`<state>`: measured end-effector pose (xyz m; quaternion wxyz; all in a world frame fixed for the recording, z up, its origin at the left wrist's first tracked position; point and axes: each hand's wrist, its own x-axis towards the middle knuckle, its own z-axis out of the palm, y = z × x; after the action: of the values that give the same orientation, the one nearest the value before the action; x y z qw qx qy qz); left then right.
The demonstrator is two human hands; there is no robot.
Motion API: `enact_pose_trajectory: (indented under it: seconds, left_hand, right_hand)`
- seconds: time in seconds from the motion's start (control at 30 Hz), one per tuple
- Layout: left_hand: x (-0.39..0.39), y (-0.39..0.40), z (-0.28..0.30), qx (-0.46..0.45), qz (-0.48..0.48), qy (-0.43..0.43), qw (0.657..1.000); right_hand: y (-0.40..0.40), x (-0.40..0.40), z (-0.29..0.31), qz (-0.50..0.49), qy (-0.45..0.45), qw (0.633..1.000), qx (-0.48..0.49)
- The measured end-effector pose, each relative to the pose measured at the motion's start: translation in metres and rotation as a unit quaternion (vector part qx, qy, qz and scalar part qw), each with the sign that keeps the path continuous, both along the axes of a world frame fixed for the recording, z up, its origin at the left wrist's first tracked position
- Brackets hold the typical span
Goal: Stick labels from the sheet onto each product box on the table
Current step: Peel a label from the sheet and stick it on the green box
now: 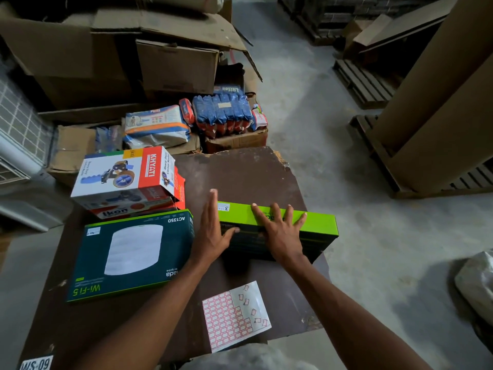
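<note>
Both hands are laid on the green box (277,231) at centre frame: the left hand (213,236) is set flat against its left end with fingers straight and the thumb tucked along the near face, while the right hand (282,231) is spread across the top edge, fingers splayed. Nothing is pinched in either hand. The label sheet (234,315) is seen lying on the brown table (253,172) in the lower centre, near the wrists, with several labels already peeled from its right part. The dark teal Wi-Fi box (130,255) is placed at left, and the white tape-dispenser box (125,174) is stacked on a red box (138,209) above it. The green box is probably being squared up or turned; a flat, unprinted face should be brought uppermost and the box steadied before a label is peeled and pressed down.
</note>
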<state>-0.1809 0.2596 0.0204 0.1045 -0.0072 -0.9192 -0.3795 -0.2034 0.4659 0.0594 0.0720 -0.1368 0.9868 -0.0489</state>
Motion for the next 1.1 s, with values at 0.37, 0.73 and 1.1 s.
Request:
enact_pose_trajectory:
  seconds: [0.37, 0.73, 1.1]
  left_hand:
    - [0.001, -0.058, -0.006, 0.19, -0.051, -0.089, 0.976]
    - [-0.036, -0.037, 0.088, -0.196, -0.036, 0.107, 0.974]
    - [-0.047, 0.008, 0.113, -0.352, -0.093, 0.091, 0.927]
  right_hand:
    - [0.027, -0.009, 0.027, 0.007, 0.02, 0.98, -0.198]
    - [0.047, -0.011, 0.035, -0.11, -0.063, 0.901, -0.416]
    - [0.026, -0.008, 0.052, 0.043, 0.19, 0.972, -0.133]
